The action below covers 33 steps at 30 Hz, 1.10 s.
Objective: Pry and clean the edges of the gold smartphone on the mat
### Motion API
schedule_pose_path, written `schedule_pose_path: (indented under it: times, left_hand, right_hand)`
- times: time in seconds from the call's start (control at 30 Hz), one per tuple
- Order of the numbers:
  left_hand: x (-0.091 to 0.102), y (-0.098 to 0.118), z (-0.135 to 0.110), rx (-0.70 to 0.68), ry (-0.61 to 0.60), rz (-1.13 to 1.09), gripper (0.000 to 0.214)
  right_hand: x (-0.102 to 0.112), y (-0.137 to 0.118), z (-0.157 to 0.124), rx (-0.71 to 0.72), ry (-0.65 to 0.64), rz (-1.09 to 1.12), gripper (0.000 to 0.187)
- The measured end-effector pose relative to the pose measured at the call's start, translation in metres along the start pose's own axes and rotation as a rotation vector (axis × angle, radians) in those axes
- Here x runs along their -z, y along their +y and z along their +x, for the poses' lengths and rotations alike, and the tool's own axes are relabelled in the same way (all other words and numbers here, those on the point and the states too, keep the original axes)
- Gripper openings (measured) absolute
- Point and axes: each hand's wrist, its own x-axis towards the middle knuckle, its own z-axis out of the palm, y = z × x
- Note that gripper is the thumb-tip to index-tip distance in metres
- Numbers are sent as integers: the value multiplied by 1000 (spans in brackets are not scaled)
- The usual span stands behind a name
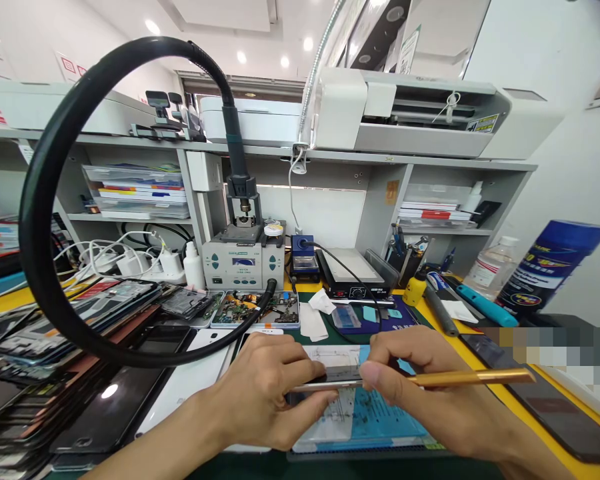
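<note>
My left hand (265, 380) is closed around the left end of a thin phone (337, 381), fingers on top and thumb beneath. The phone is nearly edge-on, showing a dark face and a pale silver edge. At its right end, my right hand (420, 370) pinches a slim gold-coloured tool (475, 378), whose long handle sticks out to the right. The tool's tip is hidden behind the fingers, so its kind and any contact with the phone cannot be made out. Below both hands lies a blue and white printed mat (380, 427) with dark smudges.
A thick black hose (33, 193) loops from the hot-air station (244, 263) across the left side. Stacked phones (125, 393) fill the left; a tray of circuit boards (285, 310) sits behind. Rightward are a heating plate (355, 273), a blue spray can (550, 267) and a dark phone (555, 407).
</note>
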Motion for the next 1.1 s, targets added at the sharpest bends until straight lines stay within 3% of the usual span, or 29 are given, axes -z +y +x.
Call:
schedule_pose_path:
  times: [1.1]
  left_hand:
    - [1, -2, -2, 56, -48, -49, 14]
  right_hand:
    - [1, -6, 1, 13, -7, -51, 40]
